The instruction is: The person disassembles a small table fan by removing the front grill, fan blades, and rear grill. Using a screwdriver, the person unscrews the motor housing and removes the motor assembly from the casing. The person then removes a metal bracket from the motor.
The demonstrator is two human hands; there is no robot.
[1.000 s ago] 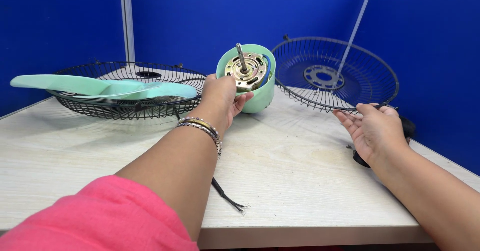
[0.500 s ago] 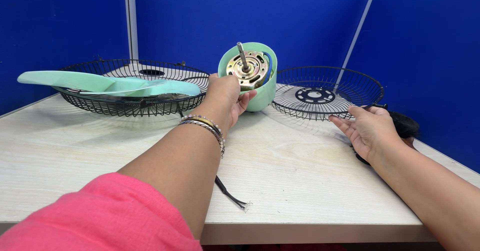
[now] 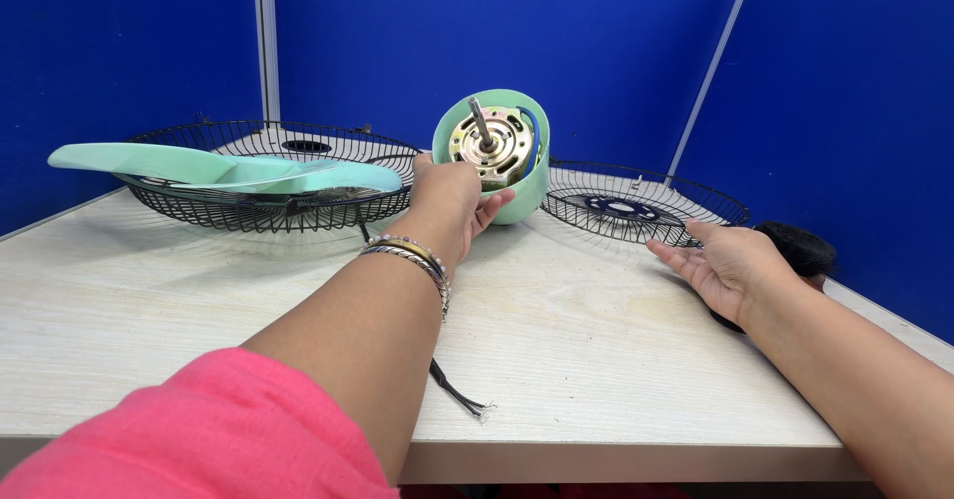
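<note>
1. The mint-green motor housing (image 3: 517, 176) stands toward the far edge of the desk (image 3: 248, 310), about midway along it, its open face turned toward the person so the brass motor plate and bare steel shaft (image 3: 480, 124) show.
2. The shaft's long axis tilts up and back toward the near-left, rising out of the motor's centre.
3. The left hand (image 3: 447, 196) is plainly the nearer one: it reaches straight forward and its fingers curl round the housing's lower front rim, holding it.
4. The right hand (image 3: 723, 260) lies well off to the right, open with the palm up and fingers spread, gripping nothing, just beside the near rim of the flat wire guard (image 3: 646, 206).
5. That guard lies right of the housing, toward the far right corner; a dark round object (image 3: 795, 249) sits behind the right hand.
6. Left of the housing rests a deeper wire guard (image 3: 268, 176) with a mint fan blade (image 3: 219, 169) laid across it.
7. A black cord (image 3: 457, 395) trails toward the near edge.
</note>
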